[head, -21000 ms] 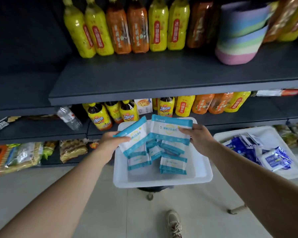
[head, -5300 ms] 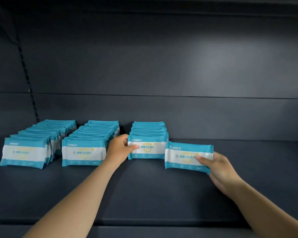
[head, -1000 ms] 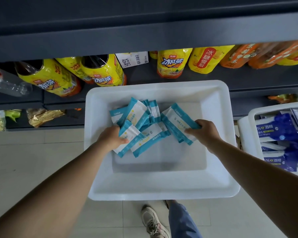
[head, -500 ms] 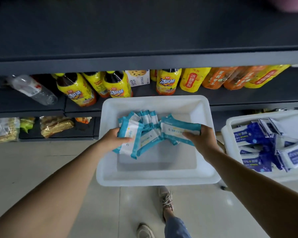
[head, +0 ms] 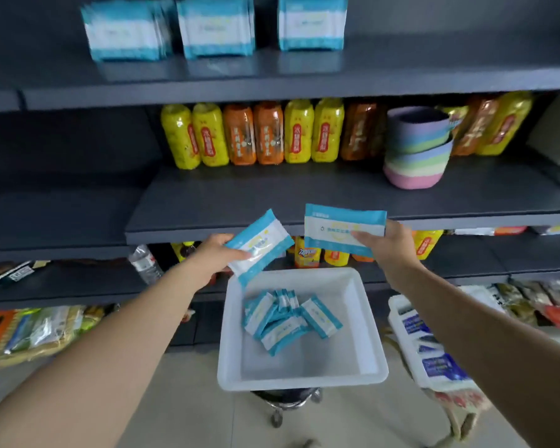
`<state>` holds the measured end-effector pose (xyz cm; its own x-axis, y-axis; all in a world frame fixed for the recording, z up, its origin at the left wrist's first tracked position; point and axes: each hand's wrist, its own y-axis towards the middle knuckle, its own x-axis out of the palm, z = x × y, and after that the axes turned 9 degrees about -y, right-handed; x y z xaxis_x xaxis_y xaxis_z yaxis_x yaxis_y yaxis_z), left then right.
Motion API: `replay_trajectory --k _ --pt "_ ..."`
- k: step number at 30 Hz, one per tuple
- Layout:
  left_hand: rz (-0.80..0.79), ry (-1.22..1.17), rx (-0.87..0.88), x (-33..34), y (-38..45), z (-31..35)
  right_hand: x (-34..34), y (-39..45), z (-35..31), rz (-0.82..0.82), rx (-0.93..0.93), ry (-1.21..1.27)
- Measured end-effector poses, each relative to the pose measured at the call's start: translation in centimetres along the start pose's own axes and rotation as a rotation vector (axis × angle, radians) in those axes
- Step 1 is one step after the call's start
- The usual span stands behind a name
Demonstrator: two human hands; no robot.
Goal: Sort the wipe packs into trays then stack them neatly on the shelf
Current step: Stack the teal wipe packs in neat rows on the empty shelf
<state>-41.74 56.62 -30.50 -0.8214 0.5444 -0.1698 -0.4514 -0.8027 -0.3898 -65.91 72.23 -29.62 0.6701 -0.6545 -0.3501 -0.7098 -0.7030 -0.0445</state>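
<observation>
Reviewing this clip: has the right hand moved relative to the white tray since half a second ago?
Yes. The right hand, gripping a teal wipe pack, has risen out of the white tray and now sits above its far rim, before the shelf edge.

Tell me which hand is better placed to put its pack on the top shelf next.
Probably the right hand: its wipe pack is higher, level, and nearer the third row on the top shelf. The left hand holds its tilted pack lower.
</observation>
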Motion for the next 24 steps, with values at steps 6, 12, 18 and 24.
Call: replay_trajectory --k 6,12,18,24 --pt "0.069 -0.027 0.275 -1.0 -4.0 12.0 -4.2 -0.5 -11.0 0.075 -0.153 0.101" --pt "0.090 -0.006 0.463 -1.1 -5.6 22.4 -7.8 0.9 -19.2 0.128 -0.262 0.168" --pt "0.143 0.080 0.559 -0.6 -2.7 29.7 -9.8 5.8 -23.7 0.155 -0.340 0.203" --pt "0.211 0.128 0.579 0.5 3.5 34.3 -10.9 14.7 -25.3 0.165 -0.354 0.193"
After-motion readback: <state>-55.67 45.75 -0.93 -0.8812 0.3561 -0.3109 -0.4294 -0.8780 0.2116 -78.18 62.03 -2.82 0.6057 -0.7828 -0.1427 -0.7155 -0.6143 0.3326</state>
